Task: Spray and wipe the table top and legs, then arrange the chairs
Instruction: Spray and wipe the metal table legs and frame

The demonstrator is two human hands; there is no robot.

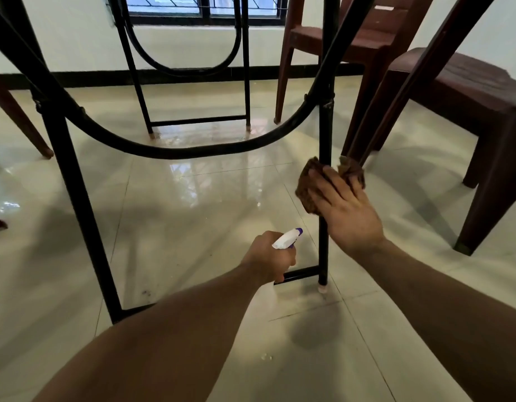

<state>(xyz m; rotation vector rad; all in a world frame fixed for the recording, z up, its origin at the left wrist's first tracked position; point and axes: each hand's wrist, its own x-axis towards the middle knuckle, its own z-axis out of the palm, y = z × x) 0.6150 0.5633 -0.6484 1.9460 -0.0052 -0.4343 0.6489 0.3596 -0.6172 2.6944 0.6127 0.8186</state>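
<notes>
Left hand (267,258) around spray bottle (287,238) beside leg (323,250)

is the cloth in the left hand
No, the right hand holds the brown cloth against the black table leg, while the left hand grips the spray bottle.

Both bare forearms reach forward and down from the lower edge of view. The left hand (268,258) is fisted, knuckles up, around a spray bottle (287,239) — lower and nearer than the right hand (348,211), whose fingers curl over a brown cloth (304,195), its back toward the camera.
</notes>
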